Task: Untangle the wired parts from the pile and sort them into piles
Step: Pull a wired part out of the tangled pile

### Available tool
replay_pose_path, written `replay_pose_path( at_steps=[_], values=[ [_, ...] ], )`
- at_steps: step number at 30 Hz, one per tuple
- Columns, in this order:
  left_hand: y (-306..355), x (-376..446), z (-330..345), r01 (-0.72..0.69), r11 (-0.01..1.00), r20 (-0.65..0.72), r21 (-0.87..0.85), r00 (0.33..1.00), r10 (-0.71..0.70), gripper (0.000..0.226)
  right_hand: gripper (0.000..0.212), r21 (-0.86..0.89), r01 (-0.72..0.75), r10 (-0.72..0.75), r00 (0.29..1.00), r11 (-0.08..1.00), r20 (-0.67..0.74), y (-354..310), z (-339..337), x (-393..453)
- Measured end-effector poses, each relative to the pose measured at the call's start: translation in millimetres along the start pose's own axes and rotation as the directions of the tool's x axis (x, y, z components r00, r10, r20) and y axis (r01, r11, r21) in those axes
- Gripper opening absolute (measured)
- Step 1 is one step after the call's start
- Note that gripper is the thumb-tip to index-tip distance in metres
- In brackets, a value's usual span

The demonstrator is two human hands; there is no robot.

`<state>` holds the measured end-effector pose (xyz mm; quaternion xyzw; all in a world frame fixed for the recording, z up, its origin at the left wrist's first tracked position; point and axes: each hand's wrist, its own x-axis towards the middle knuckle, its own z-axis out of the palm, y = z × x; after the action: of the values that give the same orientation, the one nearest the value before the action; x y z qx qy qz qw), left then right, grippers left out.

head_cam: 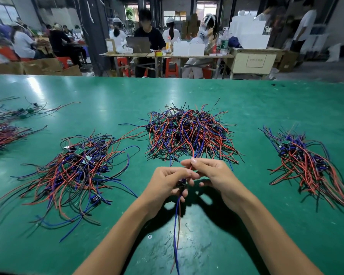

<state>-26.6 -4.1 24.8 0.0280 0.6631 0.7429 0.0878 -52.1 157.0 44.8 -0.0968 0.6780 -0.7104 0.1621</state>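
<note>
A tangled pile of red, blue and black wired parts [189, 133] lies in the middle of the green table [111, 100]. Just in front of it, my left hand [167, 181] grips one wired part [181, 183] by its small dark body; its blue and dark wires hang down toward me. My right hand [209, 171] pinches a red wire [191, 164] that runs up into the middle pile. A loose sorted pile [75, 169] lies to the left. A tidier bundle [310, 165] lies to the right.
More wire bundles [2, 133] lie at the table's far left edge. Beyond the table's far edge stand cardboard boxes [44, 67], a workbench [167, 54] with seated people, and red stools. A small screw head [150, 236] shows in the mat near me.
</note>
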Motion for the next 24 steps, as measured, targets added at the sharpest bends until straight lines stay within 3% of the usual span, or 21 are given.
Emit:
replay_pose_path(
  at_steps=[4, 10, 19, 24],
  values=[
    [0, 2, 0, -0.020, 0.999, -0.083, -0.037, 0.996, 0.017, 0.027, 0.023, 0.004, 0.042, -0.042, 0.998, 0.999, 0.057, 1, 4, 2],
    [-2, 0, 2, -0.056, 0.997, -0.076, 0.053, 0.995, 0.060, 0.025, 0.029, -0.004, 0.080, -0.080, 0.990, 0.997, -0.117, 10, 13, 6],
    [-1, -4, 2, -0.087, 0.983, 0.161, 0.162, 0.985, 0.061, 0.025, 0.027, 0.060, 0.084, -0.053, 0.915, 0.995, -0.399, 7, -8, 13],
    [2, -5, 2, -0.060, 0.982, 0.238, 0.179, 0.971, 0.016, 0.023, 0.027, 0.229, 0.136, -0.002, 0.863, 0.964, -0.505, 8, -11, 14]
  ],
)
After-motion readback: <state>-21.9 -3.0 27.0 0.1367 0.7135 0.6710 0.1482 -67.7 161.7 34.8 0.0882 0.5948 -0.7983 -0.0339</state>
